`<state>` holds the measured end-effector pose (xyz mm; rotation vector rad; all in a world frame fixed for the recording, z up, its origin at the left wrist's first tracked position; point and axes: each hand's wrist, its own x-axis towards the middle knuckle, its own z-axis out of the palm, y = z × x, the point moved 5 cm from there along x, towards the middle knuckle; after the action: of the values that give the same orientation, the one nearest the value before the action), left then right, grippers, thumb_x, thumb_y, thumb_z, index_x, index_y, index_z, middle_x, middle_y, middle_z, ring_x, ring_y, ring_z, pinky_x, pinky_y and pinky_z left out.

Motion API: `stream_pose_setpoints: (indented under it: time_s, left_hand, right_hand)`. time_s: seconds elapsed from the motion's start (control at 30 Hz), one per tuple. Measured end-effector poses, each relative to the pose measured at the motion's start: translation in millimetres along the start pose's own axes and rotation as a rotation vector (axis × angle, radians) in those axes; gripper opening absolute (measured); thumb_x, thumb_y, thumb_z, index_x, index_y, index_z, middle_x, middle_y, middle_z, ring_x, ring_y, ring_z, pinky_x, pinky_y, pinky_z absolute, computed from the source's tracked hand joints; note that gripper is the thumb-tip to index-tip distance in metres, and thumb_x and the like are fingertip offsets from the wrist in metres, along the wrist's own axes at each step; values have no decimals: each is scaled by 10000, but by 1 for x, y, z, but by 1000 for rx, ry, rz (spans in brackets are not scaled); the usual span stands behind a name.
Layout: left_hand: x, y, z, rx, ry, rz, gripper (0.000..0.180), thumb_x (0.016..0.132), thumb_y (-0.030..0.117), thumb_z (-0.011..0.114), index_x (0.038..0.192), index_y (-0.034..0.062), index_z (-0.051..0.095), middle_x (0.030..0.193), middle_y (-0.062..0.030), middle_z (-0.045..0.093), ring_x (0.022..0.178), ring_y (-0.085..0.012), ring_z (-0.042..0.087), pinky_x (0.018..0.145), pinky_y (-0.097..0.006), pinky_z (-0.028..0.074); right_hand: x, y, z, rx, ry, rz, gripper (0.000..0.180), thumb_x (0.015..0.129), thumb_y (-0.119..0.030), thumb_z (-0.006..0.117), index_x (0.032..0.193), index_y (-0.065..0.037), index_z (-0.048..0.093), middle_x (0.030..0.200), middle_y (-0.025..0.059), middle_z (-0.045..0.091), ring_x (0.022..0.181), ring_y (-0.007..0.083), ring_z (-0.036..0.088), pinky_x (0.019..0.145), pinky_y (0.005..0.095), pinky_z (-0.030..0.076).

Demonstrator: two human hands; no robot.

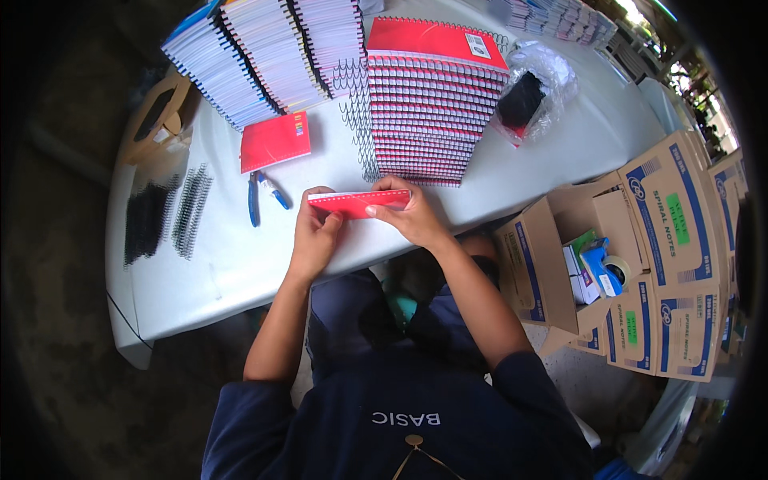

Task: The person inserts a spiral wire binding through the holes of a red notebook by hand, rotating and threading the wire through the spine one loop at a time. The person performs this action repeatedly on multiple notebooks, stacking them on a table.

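Note:
My left hand (318, 240) and my right hand (416, 220) are both closed on a red-covered notebook (356, 205), one at each end. Its punched edge, a line of small holes, faces up, and no coil shows in it. Both thumbs press on the red cover; most of the other fingers are hidden behind. Just beyond the hands stands a tall stack of red spiral notebooks (428, 112) with wire loops along its sides. Left of the hands lie blue-handled pliers (254, 198), next to a flat red notebook (276, 144).
Loose black plastic coils (148, 220) lie on the white-covered table (228, 280) at the left, near a brown cardboard piece (172, 112). Bound stacks (264, 56) stand at the back. A clear bag (552, 76) sits right. An open carton (524, 264) holds a blue tape dispenser (600, 264).

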<state>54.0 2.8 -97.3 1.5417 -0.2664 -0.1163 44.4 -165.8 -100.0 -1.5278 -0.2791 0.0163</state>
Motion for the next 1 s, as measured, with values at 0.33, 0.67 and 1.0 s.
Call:
stream_pose_setpoints:
  time_s: [0.33, 0.67, 1.0]
  left_hand:
    - [-1, 14, -17, 210, -88, -29, 370, 814, -86, 484, 1160, 15, 401, 1024, -72, 487, 909, -130, 508, 800, -250, 424]
    - [12, 27, -42, 980, 18, 168, 344, 704, 30, 627, 1038, 62, 555, 1025, -149, 580, 921, -347, 567, 791, -417, 445]
    - [38, 10, -233, 1458, 513, -161, 348, 851, 362, 543, 986, 42, 519, 1026, -143, 566, 996, -324, 529, 792, -451, 431]
  right_hand:
    - [5, -4, 10, 282, -157, -9, 400, 755, 19, 654, 1108, -25, 472, 1107, 109, 583, 1053, 156, 547, 907, 279, 432]
    - [-2, 3, 5, -21, -134, -59, 283, 841, -41, 597, 1121, -12, 570, 991, 19, 615, 911, 82, 524, 832, 240, 434]
    - [-4, -9, 9, 118, -120, -31, 315, 828, -31, 589, 1142, -27, 607, 1020, 39, 651, 904, 75, 547, 847, 237, 446]
